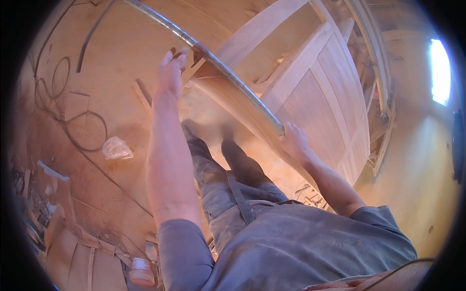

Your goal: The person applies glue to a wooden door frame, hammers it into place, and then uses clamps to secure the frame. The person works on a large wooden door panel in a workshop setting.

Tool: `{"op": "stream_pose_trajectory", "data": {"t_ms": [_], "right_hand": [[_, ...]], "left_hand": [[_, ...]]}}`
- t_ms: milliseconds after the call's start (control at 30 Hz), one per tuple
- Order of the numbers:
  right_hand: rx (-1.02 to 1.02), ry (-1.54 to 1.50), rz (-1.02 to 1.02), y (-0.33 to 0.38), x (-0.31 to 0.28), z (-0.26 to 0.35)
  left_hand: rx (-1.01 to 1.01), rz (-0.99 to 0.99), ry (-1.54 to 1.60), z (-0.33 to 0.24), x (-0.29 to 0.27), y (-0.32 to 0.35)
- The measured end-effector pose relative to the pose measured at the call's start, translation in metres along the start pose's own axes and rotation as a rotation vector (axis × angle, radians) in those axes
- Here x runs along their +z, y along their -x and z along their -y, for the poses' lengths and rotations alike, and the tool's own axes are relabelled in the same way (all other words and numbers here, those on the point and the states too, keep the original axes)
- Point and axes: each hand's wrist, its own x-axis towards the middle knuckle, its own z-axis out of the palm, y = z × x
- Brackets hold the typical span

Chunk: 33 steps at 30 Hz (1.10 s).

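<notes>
A long metal pipe clamp [233, 80] runs slantwise from the top edge down to my right hand [295, 140]. That hand is closed around the pipe's near end. Beside a rusty brown jaw [197, 54] on the pipe, my left hand [171, 72] is raised, its fingers apart and partly curled. Whether its fingertips touch the jaw, I cannot tell. Below and right of the pipe stands a pale wooden framed panel [320, 102], with broad rails and flat inset boards. The pipe lies along its upper near edge.
A dark cable [104, 128] loops across the dusty floor at left, near a crumpled clear plastic bag [117, 148]. Wood offcuts [73, 237] and a white-and-orange tub [141, 272] are at lower left. More wooden frames [381, 53] stand behind the panel; a bright window [440, 72] is at far right.
</notes>
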Motion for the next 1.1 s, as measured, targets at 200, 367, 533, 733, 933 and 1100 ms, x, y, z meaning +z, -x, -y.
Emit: {"op": "stream_pose_trajectory", "data": {"t_ms": [200, 367, 533, 733, 933, 1100], "right_hand": [[0.065, 0.048, 0.029, -0.002, -0.005, 0.014], [0.084, 0.053, 0.027, -0.004, -0.004, 0.017], [0.073, 0.024, -0.006, -0.006, -0.005, 0.015], [0.116, -0.014, -0.002, -0.007, -0.004, 0.015], [0.073, 0.032, -0.014, -0.005, 0.001, 0.015], [0.063, 0.029, -0.023, -0.005, 0.001, 0.022]], "left_hand": [[0.004, 0.162, -0.309, -0.004, 0.005, -0.022], [-0.055, 0.14, -0.247, -0.003, 0.01, -0.015], [-0.03, 0.188, -0.033, 0.026, 0.001, -0.042], [-0.02, 0.235, 0.033, 0.03, 0.004, -0.05], [0.024, 0.213, 0.025, 0.022, 0.002, -0.044], [0.051, 0.112, -0.103, 0.032, -0.005, -0.052]]}}
